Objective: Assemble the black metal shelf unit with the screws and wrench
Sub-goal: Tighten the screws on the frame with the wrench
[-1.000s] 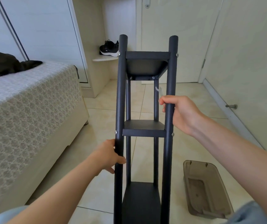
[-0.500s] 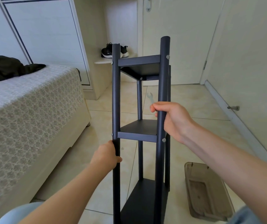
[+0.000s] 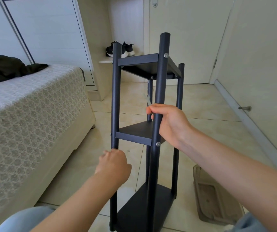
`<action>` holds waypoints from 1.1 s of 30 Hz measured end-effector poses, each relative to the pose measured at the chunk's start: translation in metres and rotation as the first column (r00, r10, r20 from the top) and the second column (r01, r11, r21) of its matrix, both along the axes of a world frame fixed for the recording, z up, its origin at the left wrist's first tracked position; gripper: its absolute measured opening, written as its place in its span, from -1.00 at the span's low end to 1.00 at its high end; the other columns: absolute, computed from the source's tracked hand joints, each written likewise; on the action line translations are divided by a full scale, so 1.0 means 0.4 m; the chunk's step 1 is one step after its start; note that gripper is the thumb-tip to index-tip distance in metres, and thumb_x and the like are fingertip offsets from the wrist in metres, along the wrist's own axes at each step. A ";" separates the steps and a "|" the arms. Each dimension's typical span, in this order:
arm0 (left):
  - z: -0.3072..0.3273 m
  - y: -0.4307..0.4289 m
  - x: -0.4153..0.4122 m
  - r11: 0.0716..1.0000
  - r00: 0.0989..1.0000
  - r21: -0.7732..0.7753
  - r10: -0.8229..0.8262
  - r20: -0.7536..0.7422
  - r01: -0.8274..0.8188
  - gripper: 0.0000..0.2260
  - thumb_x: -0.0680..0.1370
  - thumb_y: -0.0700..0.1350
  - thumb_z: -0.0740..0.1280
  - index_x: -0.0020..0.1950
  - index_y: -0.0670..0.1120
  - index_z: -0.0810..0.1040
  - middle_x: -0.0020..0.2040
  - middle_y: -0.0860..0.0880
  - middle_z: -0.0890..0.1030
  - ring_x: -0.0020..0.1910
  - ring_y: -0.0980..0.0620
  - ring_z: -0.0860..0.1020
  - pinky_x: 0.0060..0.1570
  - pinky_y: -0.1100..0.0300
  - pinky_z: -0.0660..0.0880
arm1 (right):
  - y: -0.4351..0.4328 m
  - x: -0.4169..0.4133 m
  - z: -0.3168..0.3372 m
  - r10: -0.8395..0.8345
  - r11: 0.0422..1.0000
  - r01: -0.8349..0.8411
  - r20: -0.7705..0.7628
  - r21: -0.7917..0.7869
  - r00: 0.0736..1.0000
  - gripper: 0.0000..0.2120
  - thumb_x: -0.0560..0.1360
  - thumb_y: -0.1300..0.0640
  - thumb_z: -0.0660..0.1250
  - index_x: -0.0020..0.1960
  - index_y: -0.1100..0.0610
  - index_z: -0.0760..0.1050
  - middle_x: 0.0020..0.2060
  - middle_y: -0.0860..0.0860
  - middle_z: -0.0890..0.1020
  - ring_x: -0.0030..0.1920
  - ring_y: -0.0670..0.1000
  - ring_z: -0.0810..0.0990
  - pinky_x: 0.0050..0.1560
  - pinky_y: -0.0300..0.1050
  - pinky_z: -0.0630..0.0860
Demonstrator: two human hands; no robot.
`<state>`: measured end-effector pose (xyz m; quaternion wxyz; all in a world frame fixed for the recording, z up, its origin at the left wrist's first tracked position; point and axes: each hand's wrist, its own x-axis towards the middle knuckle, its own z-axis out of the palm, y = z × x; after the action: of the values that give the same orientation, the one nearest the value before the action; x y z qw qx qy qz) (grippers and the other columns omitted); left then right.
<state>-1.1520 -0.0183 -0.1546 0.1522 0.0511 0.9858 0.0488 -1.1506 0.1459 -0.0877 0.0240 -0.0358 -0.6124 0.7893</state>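
The black metal shelf unit [image 3: 135, 137] stands upright on the tiled floor, turned so its right side shows. It has three shelves and four posts, with silver screws [image 3: 166, 55] at the joints. My right hand [image 3: 169, 124] grips the near right post above the middle shelf and also holds a small silver wrench [image 3: 148, 99], which sticks up from the fingers. My left hand [image 3: 115, 164] is blurred and wraps around the near left post just below the middle shelf.
A bed with a lace cover [image 3: 33, 114] and dark clothing fills the left. A brownish plastic tray [image 3: 216, 198] lies on the floor at the right. Black shoes [image 3: 124, 49] sit on a corner ledge behind. A door stopper [image 3: 245, 108] juts from the right wall.
The shelf unit has been turned about its upright axis, so its right side and far posts now show. Both hands stayed on their posts; my left hand slid slightly lower.
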 end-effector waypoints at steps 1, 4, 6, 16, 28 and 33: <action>0.004 -0.003 0.009 1.000 0.999 0.010 -0.021 0.047 0.020 -0.72 0.64 0.06 0.26 0.16 -0.15 0.43 0.20 -0.13 0.52 0.05 -0.05 0.46 0.00 0.16 0.42 | -0.006 -0.001 -0.001 -0.003 1.000 0.003 0.001 -0.010 1.000 -0.66 0.54 0.24 0.29 -0.39 0.08 0.60 -0.21 -0.11 0.61 0.08 -0.10 0.50 0.34 -0.02 0.19; 0.004 -0.006 0.019 0.973 0.981 0.225 -0.087 0.174 0.046 -0.45 0.58 0.17 0.33 0.48 -0.05 0.34 0.44 -0.05 0.43 0.20 0.01 0.48 0.03 0.24 0.35 | -0.021 -0.005 -0.004 -0.011 1.000 0.012 0.008 -0.019 1.000 -0.70 0.54 0.24 0.28 -0.34 0.09 0.58 -0.25 -0.17 0.63 0.06 -0.17 0.51 0.26 -0.08 0.13; -0.002 0.005 0.013 0.918 0.974 0.390 -0.147 0.174 0.069 -0.33 0.55 0.18 0.38 0.58 0.03 0.22 0.49 0.01 0.39 0.32 0.02 0.47 0.08 0.27 0.34 | -0.032 -0.008 -0.004 -0.011 1.000 0.011 0.002 -0.018 1.000 -0.72 0.54 0.23 0.30 -0.33 0.09 0.59 -0.21 -0.14 0.63 0.12 -0.12 0.51 0.32 -0.07 0.17; -0.020 0.018 -0.014 0.923 0.995 0.386 -0.051 0.085 0.014 -0.55 0.60 -0.05 0.39 0.42 -0.08 0.31 -0.08 0.07 0.42 -0.09 0.04 0.51 -0.22 0.28 0.49 | -0.048 -0.014 0.002 0.210 0.968 -0.206 -0.013 0.144 0.978 -0.69 0.58 0.17 0.28 -0.30 0.04 0.64 0.27 -0.03 0.54 0.32 -0.11 0.41 0.37 0.05 0.29; -0.025 0.007 -0.018 0.855 0.992 0.518 -0.045 0.121 -0.025 -0.53 0.61 -0.08 0.38 0.48 -0.04 0.32 0.08 0.04 0.48 0.02 0.01 0.55 0.15 0.06 0.61 | -0.033 -0.017 -0.001 0.189 0.948 -0.168 -0.055 0.271 0.980 -0.73 0.61 0.17 0.24 -0.16 0.07 0.66 0.39 0.05 0.47 0.40 -0.04 0.37 0.44 0.15 0.27; -0.030 0.017 -0.021 0.850 0.992 0.527 -0.065 0.112 -0.004 -0.52 0.60 -0.07 0.39 0.47 -0.04 0.32 0.13 0.01 0.50 0.01 0.01 0.54 0.13 0.06 0.62 | -0.014 -0.016 -0.002 0.158 0.877 -0.119 -0.046 0.465 0.986 -0.77 0.60 0.10 0.26 -0.08 0.02 0.70 0.35 -0.06 0.51 0.42 -0.06 0.34 0.49 0.16 0.18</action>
<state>-1.1606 -0.0116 -0.1665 0.1948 0.1031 0.9223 0.3176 -1.1568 0.1405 -0.0883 0.0006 0.0473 -0.7817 0.6219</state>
